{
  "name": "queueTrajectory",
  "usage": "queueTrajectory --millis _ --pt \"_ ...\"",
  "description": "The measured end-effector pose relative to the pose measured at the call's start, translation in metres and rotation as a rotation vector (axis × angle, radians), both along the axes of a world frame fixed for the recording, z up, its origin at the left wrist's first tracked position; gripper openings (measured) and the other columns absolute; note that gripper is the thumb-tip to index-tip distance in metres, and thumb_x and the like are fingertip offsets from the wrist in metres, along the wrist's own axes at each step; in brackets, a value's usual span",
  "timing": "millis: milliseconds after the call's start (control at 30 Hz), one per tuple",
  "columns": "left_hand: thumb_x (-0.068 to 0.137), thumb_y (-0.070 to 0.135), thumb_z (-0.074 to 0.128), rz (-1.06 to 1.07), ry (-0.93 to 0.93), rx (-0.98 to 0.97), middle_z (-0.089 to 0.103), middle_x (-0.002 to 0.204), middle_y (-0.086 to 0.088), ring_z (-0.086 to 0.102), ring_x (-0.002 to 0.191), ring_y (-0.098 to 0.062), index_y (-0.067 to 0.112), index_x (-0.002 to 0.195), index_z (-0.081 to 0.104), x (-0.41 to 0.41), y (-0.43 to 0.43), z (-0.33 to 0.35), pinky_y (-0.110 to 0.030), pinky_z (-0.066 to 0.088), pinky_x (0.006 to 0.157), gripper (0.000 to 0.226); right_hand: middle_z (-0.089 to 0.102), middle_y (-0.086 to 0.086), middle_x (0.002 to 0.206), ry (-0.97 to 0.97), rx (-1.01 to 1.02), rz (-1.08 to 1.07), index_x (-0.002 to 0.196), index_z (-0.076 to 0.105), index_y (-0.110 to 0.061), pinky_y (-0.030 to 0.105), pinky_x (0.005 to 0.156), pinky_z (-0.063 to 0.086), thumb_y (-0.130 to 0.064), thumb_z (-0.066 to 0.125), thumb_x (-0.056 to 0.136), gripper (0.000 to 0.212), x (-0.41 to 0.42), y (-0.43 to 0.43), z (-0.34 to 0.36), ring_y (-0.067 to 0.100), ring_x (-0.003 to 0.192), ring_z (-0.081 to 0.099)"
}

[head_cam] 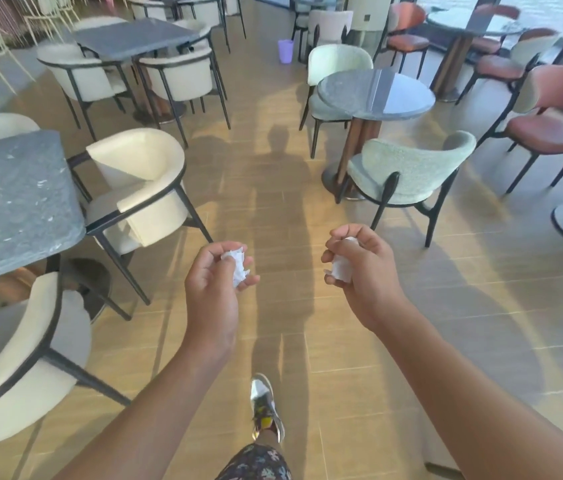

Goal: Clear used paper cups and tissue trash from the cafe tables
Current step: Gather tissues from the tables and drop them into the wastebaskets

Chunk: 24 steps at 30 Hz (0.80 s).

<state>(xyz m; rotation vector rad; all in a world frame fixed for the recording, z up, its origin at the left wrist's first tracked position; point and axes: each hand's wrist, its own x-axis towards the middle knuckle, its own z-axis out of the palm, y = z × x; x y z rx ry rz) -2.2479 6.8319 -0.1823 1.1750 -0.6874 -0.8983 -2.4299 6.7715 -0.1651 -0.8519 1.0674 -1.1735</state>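
I see my left grip curled around a crumpled tissue, my right grip clutching a second tissue wad, both above the floor.

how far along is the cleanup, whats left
Done: no cups or tissue show on the square table or round table. In hand: the left hand grips a tissue wad, the right hand a second wad. Left: binning both, perhaps in the purple bin ahead; farther tables too blurred to judge.
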Motion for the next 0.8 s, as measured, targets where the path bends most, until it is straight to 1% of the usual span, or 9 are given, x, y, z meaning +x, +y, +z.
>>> queueTrajectory --millis 100,167,300,433,533,600,700,733,800 --pt "0.101 -0.001 0.043 -0.004 -0.017 0.001 0.068 0.115 -0.011 0.07 0.097 -0.018 0.023 0.087 0.072 0.019 -0.084 -0.001 -0.026 0.057 0.071 0.04 0.061 0.0 0.081 0.013 -0.005 -0.017 0.092 0.061 -0.016 0.028 0.05 0.047 0.005 0.06 0.092 0.021 0.019 -0.08 0.0 0.017 0.072 0.06" --pt "0.101 -0.002 0.043 -0.019 -0.02 0.011 0.068 0.117 -0.013 0.07 0.097 -0.016 0.02 0.089 0.071 0.03 -0.138 0.002 -0.025 0.057 0.07 0.038 0.062 -0.002 0.079 0.018 -0.006 -0.027 0.092 0.061 -0.016 0.029 0.051 0.047 0.004 0.059 0.092 0.021 0.031 -0.134 0.005 0.017 0.073 0.06" --pt "0.102 -0.001 0.042 -0.048 -0.044 0.015 0.068 0.117 -0.011 0.069 0.099 -0.018 0.022 0.088 0.071 0.051 -0.237 0.008 -0.025 0.057 0.07 0.04 0.063 -0.002 0.079 0.013 -0.003 -0.044 0.095 0.061 -0.016 0.029 0.053 0.048 0.003 0.059 0.093 0.019 0.051 -0.232 0.012 0.018 0.077 0.059" --pt "0.102 -0.001 0.042 -0.057 -0.041 0.017 0.068 0.119 -0.012 0.07 0.099 -0.017 0.027 0.084 0.072 0.069 -0.33 0.01 -0.025 0.057 0.07 0.045 0.06 0.002 0.082 0.008 -0.004 -0.044 0.094 0.06 -0.015 0.029 0.05 0.047 0.004 0.058 0.093 0.02 0.067 -0.324 0.012 0.018 0.075 0.059" --pt "0.101 -0.001 0.043 -0.052 -0.04 0.012 0.069 0.117 -0.011 0.07 0.098 -0.017 0.029 0.083 0.073 0.078 -0.403 0.007 -0.024 0.057 0.07 0.045 0.06 0.002 0.083 -0.001 0.001 -0.047 0.093 0.06 -0.015 0.029 0.05 0.047 0.005 0.058 0.093 0.02 0.077 -0.396 0.006 0.018 0.075 0.059" --pt "0.099 0.002 0.046 -0.041 -0.041 0.007 0.07 0.115 -0.01 0.07 0.098 -0.017 0.028 0.083 0.073 0.082 -0.457 0.004 -0.025 0.057 0.069 0.04 0.061 0.001 0.08 -0.004 -0.005 -0.044 0.093 0.06 -0.015 0.028 0.05 0.047 0.005 0.058 0.093 0.02 0.082 -0.448 0.0 0.018 0.075 0.06" --pt "0.089 0.013 0.049 -0.031 -0.037 0.005 0.069 0.116 -0.011 0.07 0.098 -0.017 0.028 0.084 0.074 0.087 -0.542 -0.001 -0.027 0.058 0.07 0.029 0.062 0.0 0.079 0.009 -0.014 -0.032 0.094 0.06 -0.015 0.029 0.05 0.048 0.005 0.059 0.092 0.02 0.088 -0.533 -0.007 0.018 0.077 0.059" --pt "0.089 0.014 0.049 -0.029 -0.04 0.003 0.069 0.116 -0.012 0.07 0.098 -0.016 0.029 0.083 0.074 0.088 -0.571 -0.002 -0.028 0.058 0.071 0.029 0.062 0.001 0.08 0.001 -0.019 -0.028 0.094 0.061 -0.015 0.029 0.05 0.048 0.005 0.059 0.092 0.02 0.09 -0.563 -0.008 0.018 0.076 0.059" --pt "0.096 0.006 0.048 -0.021 -0.05 0.006 0.069 0.118 -0.014 0.07 0.098 -0.017 0.028 0.083 0.073 0.089 -0.63 -0.004 -0.027 0.058 0.071 0.036 0.061 0.001 0.079 -0.013 -0.021 -0.017 0.094 0.061 -0.015 0.029 0.05 0.047 0.005 0.06 0.092 0.02 0.091 -0.625 -0.007 0.017 0.075 0.059"
